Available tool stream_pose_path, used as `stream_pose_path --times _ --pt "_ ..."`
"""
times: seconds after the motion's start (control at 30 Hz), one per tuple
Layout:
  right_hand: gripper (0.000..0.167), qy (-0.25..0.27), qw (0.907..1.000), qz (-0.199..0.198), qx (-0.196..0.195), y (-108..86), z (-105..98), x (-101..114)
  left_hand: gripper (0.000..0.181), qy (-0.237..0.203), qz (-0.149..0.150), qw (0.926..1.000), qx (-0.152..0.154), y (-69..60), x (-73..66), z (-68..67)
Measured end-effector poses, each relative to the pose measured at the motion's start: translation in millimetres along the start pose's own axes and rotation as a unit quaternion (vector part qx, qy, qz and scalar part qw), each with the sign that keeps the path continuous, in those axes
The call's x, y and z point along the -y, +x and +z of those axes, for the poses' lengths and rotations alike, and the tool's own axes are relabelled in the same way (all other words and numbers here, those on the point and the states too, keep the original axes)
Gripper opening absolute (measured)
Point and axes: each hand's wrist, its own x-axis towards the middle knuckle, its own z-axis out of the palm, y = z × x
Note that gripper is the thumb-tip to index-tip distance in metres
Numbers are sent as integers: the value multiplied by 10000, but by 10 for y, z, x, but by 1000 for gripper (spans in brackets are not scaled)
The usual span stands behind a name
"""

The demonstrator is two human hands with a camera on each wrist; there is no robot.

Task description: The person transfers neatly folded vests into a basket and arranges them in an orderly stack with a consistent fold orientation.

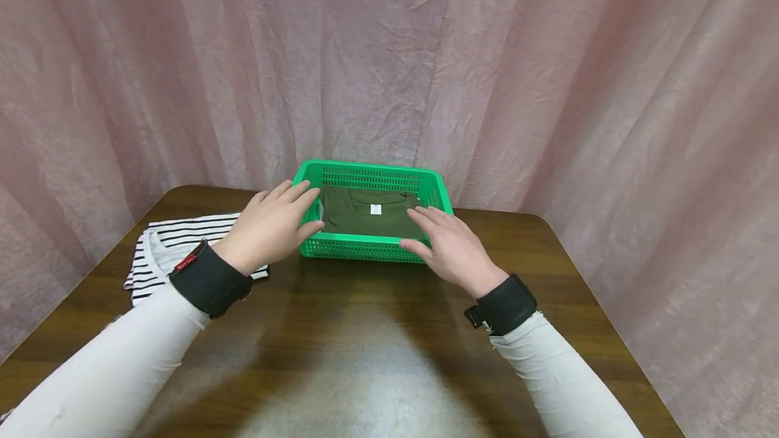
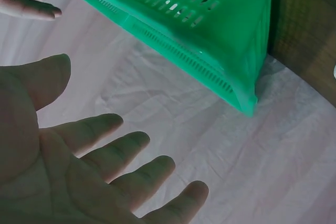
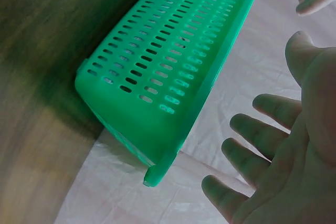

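A green plastic basket [image 1: 359, 247] with slotted walls stands at the back of the table. Inside it lies a folded olive-green T-shirt [image 1: 359, 211] with a small white label at its neckline. My left hand [image 1: 272, 225] hovers by the basket's left side, fingers spread and nearly straight, holding nothing. By the front right corner my right hand [image 1: 449, 245] is held the same way, palm toward the basket. Both wrist views show a gap between the fingers and the green basket wall [image 2: 220, 30]. In the right wrist view, the basket's slotted side [image 3: 152, 66] faces the spread fingers.
A black-and-white striped garment [image 1: 193, 232] lies on the left of the table, partly behind the left hand and wrist. The brown wooden table [image 1: 353, 343] ends at a pink curtain [image 1: 377, 53] close behind the basket.
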Motion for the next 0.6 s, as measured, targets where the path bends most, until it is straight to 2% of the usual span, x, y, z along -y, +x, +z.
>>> stream_pose_path --times 0.27,0.6 --pt "71 220 9996 166 -57 -87 35 9 66 -261 -120 9995 -110 -122 88 81" --pt "70 148 9993 177 -282 -193 96 21 68 -497 -218 9983 -214 -271 127 126"
